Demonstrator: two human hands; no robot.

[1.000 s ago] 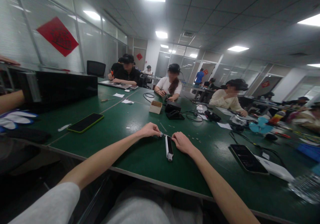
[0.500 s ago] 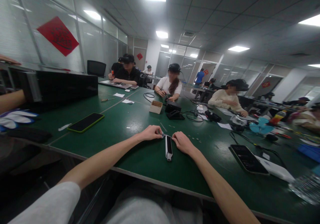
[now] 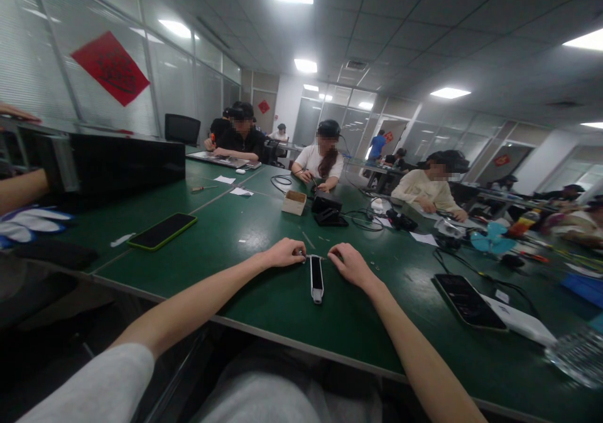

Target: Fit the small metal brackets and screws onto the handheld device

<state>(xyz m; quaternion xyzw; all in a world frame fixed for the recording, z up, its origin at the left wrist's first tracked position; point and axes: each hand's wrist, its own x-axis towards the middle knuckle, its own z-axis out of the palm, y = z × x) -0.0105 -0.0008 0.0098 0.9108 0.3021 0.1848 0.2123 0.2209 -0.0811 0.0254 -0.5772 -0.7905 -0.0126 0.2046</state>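
Note:
A slim white device with a long black face (image 3: 317, 275) lies lengthwise on the green table, between my two hands. At its upper left, my left hand (image 3: 284, 252) is closed in a pinch, and a small light part barely shows at the fingertips. My right hand (image 3: 349, 264) is on the other side, a little apart from the device. Its thumb and fingertips are drawn together; what they hold, if anything, is too small to make out. Several tiny pieces (image 3: 374, 264) lie on the table to the right of this hand.
A small open cardboard box (image 3: 294, 203) and a black stand-like object (image 3: 328, 209) are ahead. On the left lies a green-edged phone (image 3: 162, 231). Another phone (image 3: 468, 300), a blue fan (image 3: 490, 239) and a clear plastic bottle (image 3: 577, 355) are on the right. Co-workers sit around the table.
My right hand has shifted slightly right, away from the device. The device has turned a little and now lies apart from my right fingers. My left hand has barely moved.

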